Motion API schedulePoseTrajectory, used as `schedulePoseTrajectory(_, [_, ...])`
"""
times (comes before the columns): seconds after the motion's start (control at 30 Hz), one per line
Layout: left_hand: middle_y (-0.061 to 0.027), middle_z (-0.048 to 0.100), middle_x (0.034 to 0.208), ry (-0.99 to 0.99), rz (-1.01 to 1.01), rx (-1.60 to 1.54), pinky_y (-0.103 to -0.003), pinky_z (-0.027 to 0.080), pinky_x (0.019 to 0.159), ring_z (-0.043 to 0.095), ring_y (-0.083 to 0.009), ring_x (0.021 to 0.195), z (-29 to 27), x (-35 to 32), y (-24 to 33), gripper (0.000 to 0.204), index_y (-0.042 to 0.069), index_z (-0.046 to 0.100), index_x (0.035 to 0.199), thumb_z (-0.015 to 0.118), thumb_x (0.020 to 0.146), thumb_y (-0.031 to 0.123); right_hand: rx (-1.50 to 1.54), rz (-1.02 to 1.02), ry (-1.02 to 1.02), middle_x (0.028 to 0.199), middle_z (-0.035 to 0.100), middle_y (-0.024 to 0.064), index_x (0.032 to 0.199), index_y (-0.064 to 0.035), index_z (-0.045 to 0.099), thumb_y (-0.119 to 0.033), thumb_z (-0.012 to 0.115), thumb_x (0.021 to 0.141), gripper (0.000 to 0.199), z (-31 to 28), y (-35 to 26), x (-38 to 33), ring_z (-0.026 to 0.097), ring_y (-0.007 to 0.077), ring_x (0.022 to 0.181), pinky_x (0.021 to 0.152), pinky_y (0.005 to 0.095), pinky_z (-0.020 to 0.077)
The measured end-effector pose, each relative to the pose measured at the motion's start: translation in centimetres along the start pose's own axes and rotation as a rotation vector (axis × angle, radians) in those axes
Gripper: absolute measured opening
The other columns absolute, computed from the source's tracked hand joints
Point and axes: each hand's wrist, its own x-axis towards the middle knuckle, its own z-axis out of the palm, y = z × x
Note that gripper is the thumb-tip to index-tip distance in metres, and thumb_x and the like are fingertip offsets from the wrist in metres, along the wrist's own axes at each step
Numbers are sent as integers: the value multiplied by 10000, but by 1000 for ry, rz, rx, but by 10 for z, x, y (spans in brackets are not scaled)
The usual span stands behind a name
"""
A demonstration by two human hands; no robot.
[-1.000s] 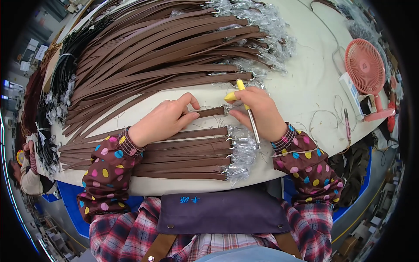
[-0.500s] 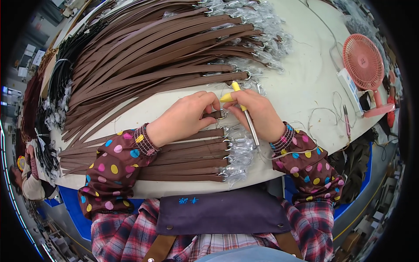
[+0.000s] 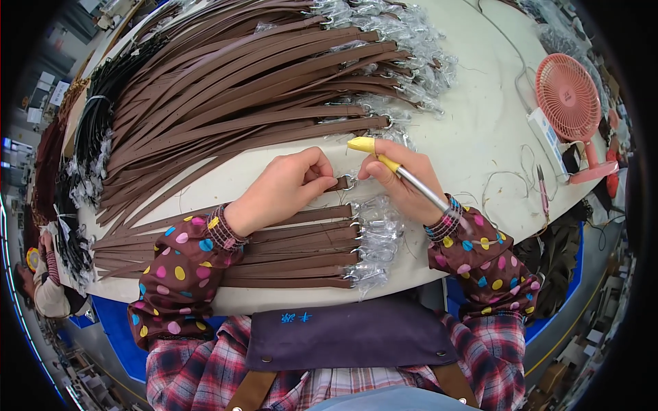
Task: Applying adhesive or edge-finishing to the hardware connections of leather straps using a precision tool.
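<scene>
My left hand [image 3: 282,188] pinches the end of a brown strap [image 3: 340,183] between thumb and forefinger. A metal ring or clasp [image 3: 351,181] sticks out past that end. Just right of it is my right hand [image 3: 406,183], its thumb and fingertips close to the clasp; whether they touch it I cannot tell. Held in this hand is a pen-shaped tool [image 3: 423,186] with a silver barrel and a yellow part, its barrel slanting back toward the wrist. A yellow cover [image 3: 361,144] sits on the forefinger.
Below my hands lie several brown straps [image 3: 295,250] with plastic-wrapped clasps [image 3: 375,240]. A large pile of similar straps [image 3: 240,89] spreads across the far left, beside black cords [image 3: 96,130]. At right stand a pink fan [image 3: 569,92], a white power strip [image 3: 547,140] and a thin tool [image 3: 543,188].
My right hand has turned, so the tool's barrel now slants back toward the wrist instead of pointing down. The yellow-covered forefinger has lifted away from my left fingers, which still pinch the strap.
</scene>
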Motion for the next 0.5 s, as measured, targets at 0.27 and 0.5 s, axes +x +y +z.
schedulePoseTrajectory(0.27, [-87, 632, 692, 46, 33, -47, -289, 473, 577, 609, -174, 619, -1, 1, -6, 148, 1, 540, 852, 627, 853, 121, 174, 25, 18, 806, 595, 52, 962, -14, 633, -283, 599, 913, 275, -5, 3, 1, 533, 121, 719, 639, 260, 427])
schedulePoseTrajectory(0.5, [-66, 635, 695, 40, -7, -65, -264, 475, 586, 614, -132, 638, 4, -6, -9, 152, 5, 540, 871, 627, 864, 128, 269, 160, 5, 671, 517, -34, 851, -40, 600, -260, 631, 894, 227, 2, 1, -2, 452, 41, 631, 565, 207, 362])
